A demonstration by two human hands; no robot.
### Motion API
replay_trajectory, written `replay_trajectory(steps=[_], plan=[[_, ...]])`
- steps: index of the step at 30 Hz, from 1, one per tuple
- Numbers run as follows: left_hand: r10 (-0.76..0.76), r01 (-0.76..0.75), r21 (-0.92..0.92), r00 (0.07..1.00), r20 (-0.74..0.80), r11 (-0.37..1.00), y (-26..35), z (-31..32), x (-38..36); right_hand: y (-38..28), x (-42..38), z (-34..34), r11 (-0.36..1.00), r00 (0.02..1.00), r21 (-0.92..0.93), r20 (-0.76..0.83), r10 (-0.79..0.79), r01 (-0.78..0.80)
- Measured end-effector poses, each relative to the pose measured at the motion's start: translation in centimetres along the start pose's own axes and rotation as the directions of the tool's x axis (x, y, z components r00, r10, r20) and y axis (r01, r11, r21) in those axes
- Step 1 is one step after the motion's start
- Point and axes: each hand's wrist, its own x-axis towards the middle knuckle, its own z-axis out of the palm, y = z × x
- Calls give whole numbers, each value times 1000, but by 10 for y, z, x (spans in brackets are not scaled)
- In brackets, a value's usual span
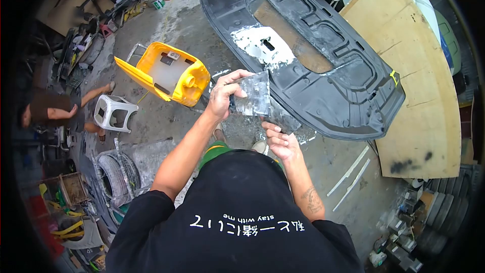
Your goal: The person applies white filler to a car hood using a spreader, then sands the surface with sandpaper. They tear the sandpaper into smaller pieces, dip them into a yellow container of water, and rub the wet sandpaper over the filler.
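My left hand (227, 94) is closed on a flat, smeared putty board (254, 94), the thumb lying over its face. My right hand (280, 140) grips a thin putty spreader (284, 118), which overlaps the lower right corner of the board. Just beyond both hands lies a black car hood panel (353, 102), its ribbed side facing up. A patch of white filler (252, 38) covers part of the panel around a dark slot. Some of my right fingers are curled and partly hidden.
A cut-open yellow jug (196, 83) with cloudy liquid stands left of my hands, beside a white plastic stool (107, 114). A person (55, 108) is at the far left. A wooden board (417, 86) lies right of the panel. Tires (113, 172) and clutter fill the left side.
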Motion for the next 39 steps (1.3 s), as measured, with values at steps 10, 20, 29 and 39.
replay_trajectory(steps=[10,20,29,39], plan=[[63,-68,185,998,31,980,8,0,4,1,-3,0,998,994,26,-97,52,-50],[79,-80,125,997,9,989,2,-15,6,5,1,2,995,994,83,-97,56,-48],[155,-138,115,976,-153,984,20,-16,-30,16,17,7,981,968,87,-169,184,-171],[284,-231,266,942,-180,936,36,-76,-98,70,47,-9,952,915,16,-274,297,-304]])
